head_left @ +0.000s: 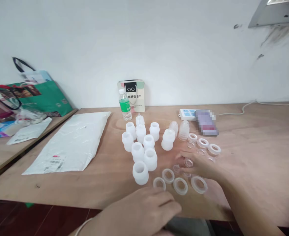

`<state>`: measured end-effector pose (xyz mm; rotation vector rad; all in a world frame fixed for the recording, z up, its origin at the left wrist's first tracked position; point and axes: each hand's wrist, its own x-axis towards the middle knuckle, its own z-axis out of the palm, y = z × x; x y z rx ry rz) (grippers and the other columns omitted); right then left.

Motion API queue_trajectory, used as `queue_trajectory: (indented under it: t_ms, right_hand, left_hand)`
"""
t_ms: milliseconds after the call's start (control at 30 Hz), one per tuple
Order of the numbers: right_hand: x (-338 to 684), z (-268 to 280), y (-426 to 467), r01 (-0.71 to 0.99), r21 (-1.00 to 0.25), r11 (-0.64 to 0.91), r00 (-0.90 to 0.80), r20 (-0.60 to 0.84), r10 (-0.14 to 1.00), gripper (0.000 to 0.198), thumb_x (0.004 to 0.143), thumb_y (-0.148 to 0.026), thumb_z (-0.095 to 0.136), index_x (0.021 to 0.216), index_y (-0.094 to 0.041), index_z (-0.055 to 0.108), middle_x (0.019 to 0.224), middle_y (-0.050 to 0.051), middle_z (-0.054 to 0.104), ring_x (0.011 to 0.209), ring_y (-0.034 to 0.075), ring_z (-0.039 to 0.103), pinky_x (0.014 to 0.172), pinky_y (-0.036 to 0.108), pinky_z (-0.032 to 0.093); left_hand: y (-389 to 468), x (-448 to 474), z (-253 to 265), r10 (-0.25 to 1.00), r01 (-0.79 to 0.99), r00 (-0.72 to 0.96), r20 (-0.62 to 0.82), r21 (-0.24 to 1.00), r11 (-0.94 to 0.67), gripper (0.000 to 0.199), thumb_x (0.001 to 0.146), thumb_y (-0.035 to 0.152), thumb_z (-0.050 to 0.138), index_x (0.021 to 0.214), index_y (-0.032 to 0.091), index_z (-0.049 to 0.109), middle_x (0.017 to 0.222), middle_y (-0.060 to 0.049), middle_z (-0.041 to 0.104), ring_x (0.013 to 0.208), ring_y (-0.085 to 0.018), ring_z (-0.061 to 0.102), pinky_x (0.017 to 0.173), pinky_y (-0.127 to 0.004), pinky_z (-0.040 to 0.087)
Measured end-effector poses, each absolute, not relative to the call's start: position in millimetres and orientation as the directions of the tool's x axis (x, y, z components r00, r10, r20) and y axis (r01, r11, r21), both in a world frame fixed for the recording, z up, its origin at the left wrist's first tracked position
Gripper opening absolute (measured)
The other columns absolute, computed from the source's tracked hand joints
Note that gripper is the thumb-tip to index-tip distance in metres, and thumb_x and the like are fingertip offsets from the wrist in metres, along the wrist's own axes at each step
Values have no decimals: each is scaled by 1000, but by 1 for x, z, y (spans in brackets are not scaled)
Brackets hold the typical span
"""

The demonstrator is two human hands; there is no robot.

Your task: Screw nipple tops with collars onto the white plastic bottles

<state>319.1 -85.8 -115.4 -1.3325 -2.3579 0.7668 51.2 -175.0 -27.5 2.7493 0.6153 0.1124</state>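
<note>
My right hand (200,167) reaches in from the right over the small clear parts, thumb and forefinger bent around a small clear round piece (188,163). Just left of its thumb is another small clear piece (176,168). My left hand (144,208) is at the table's front edge, fingers curled down and together; whatever they hold, if anything, is hidden. Beyond it lie several frosted rings, among them a large ring (199,185) and a ring (159,184) nearest this hand. Several white wavy-sided cups (140,173) stand upright in a cluster.
Clear domed covers (184,130) and thinner clear rings (214,149) sit right of the cups. Behind are a water bottle (125,105), a paper bag (140,101), a power strip (186,114) and a blurred-out item (206,123). A white plastic mailer (70,141) lies left.
</note>
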Motion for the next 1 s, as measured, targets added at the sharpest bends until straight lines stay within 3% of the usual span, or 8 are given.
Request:
queue_trajectory:
  t_ms: [100, 233, 333, 500, 600, 733, 833, 1000]
  right_hand:
    - [318, -121, -85, 619, -634, 464, -545, 78, 835, 10, 76, -29, 69, 86, -25, 67, 89, 3, 69, 85, 24, 64, 77, 36, 48]
    - [314, -125, -88, 560, -702, 440, -534, 101, 840, 6, 78, -29, 67, 79, -24, 70, 77, 2, 68, 73, 21, 63, 69, 34, 49]
    - [312, -123, -95, 509, -742, 437, -508, 151, 848, 11, 80, -31, 64, 81, -22, 71, 86, 3, 69, 80, 20, 64, 74, 34, 50]
    - [309, -123, -105, 441, -778, 447, -430, 254, 866, 19, 82, -39, 63, 81, -20, 67, 108, 7, 69, 104, 25, 63, 91, 41, 47]
    - [307, -127, -108, 364, -815, 451, -354, 327, 877, 22, 82, -42, 63, 79, -21, 58, 111, 10, 69, 110, 26, 62, 94, 46, 47]
    - [299, -124, -106, 229, -836, 498, -247, 445, 861, 21, 81, -39, 65, 82, -22, 53, 105, 8, 67, 107, 22, 62, 97, 42, 45]
    - [287, -115, -100, 117, -846, 521, -151, 503, 851, 23, 79, -39, 66, 85, -23, 51, 101, 4, 62, 94, 18, 62, 90, 38, 48]
    - [261, -112, -92, -64, -875, 481, -135, 485, 864, 28, 73, -42, 72, 89, -25, 55, 96, 1, 62, 86, 16, 62, 82, 33, 49]
  left_hand:
    - [-181, 66, -72, 655, 595, 736, 168, 302, -745, 49, 93, 37, 54, 136, 17, 41, 132, -7, 59, 121, -22, 55, 102, -35, 47]
    - [-175, 94, -123, 750, 724, 591, 297, 214, -655, 50, 88, 26, 61, 132, 10, 43, 130, -14, 58, 120, -29, 55, 101, -42, 48]
    - [-164, 111, -147, 777, 761, 530, 341, 214, -613, 38, 87, 19, 59, 123, 9, 50, 120, -18, 62, 112, -32, 59, 94, -47, 51]
    - [-154, 117, -162, 770, 769, 476, 426, 224, -599, 21, 88, 10, 50, 108, 16, 54, 112, -15, 63, 103, -30, 62, 85, -46, 55]
    - [-156, 112, -157, 740, 736, 461, 489, 254, -627, 21, 86, 11, 54, 106, 16, 54, 106, -13, 64, 98, -30, 63, 81, -46, 56]
    - [-163, 103, -136, 673, 651, 395, 625, 327, -685, 36, 91, 17, 52, 126, 18, 44, 117, -14, 59, 110, -27, 58, 93, -45, 52]
    - [-160, 98, -118, 616, 576, 301, 727, 376, -726, 40, 95, 24, 48, 133, 19, 36, 124, -14, 53, 119, -25, 53, 100, -43, 47]
    - [-136, 101, -103, 583, 491, 217, 783, 429, -758, 43, 95, 25, 47, 135, 20, 32, 129, -15, 49, 122, -23, 50, 100, -40, 48]
